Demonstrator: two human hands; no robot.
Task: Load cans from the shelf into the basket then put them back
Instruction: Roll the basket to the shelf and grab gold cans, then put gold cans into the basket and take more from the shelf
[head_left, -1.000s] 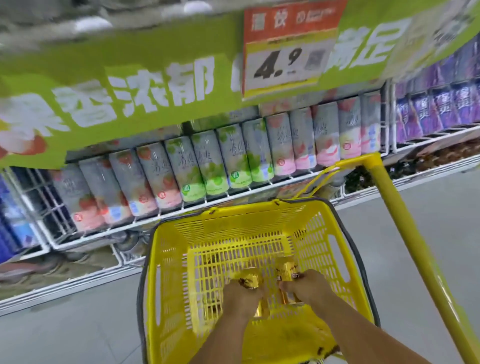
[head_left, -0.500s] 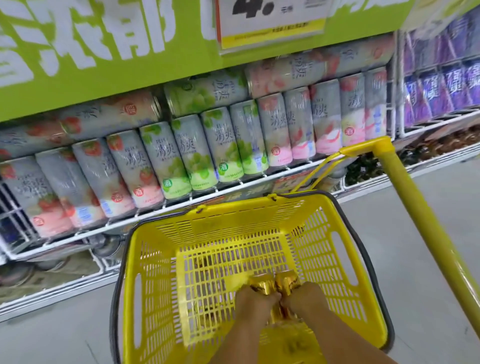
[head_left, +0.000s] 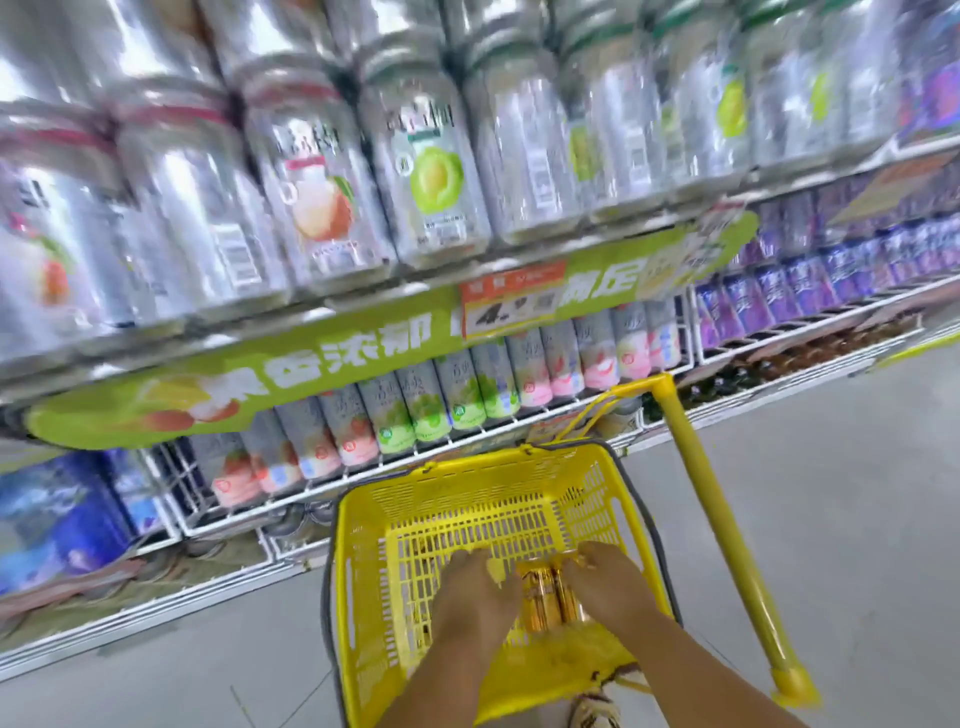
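Two gold cans (head_left: 550, 597) lie side by side low inside the yellow basket (head_left: 467, 470), near its front right. My left hand (head_left: 472, 592) rests against the left can with its fingers stretched forward over the mesh floor. My right hand (head_left: 610, 582) has its fingers curled over the far end of the right can. Rows of silver cans (head_left: 426, 171) with fruit labels fill the blurred upper shelf, and smaller pink and green cans (head_left: 457, 395) stand on the wire shelf just behind the basket.
The basket's yellow pull handle (head_left: 717, 519) rises on the right. A green banner with an orange price tag (head_left: 511, 306) hangs between the shelves. Purple cans (head_left: 779, 291) stand at the right, blue packs (head_left: 57, 514) at the lower left. Grey floor surrounds the basket.
The view has tilted up, bringing the upper shelf of silver cans into sight. The gold cans now lie lower and more exposed between my hands, and my left fingers have spread off them.
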